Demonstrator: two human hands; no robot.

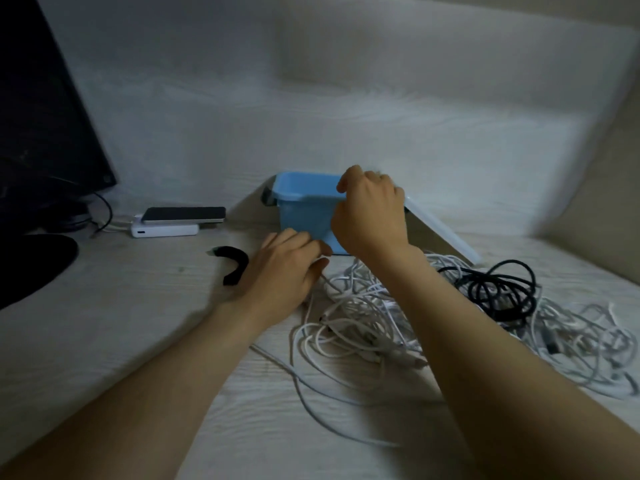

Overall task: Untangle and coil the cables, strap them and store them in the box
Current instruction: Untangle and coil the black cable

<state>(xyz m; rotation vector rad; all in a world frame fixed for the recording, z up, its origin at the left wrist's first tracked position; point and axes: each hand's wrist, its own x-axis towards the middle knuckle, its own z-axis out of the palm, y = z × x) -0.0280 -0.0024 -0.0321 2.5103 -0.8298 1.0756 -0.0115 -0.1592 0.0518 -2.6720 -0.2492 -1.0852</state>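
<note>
A light blue box (303,209) stands open at the middle of the table. My right hand (369,209) is raised in front of the box's right side with its fingers curled closed; nothing shows in it. My left hand (284,268) rests low, just left of the box, pinching a white cable (323,263) at the edge of a tangle of white cables (363,313). A black cable (498,289) lies looped on the right of the tangle. A black strap (233,266) lies curved on the table beside my left hand.
The box's pale lid (446,233) leans against its right side. A phone on a white power bank (173,223) sits at the left, by a dark monitor (41,126). More whitish cables (588,334) sprawl at the far right.
</note>
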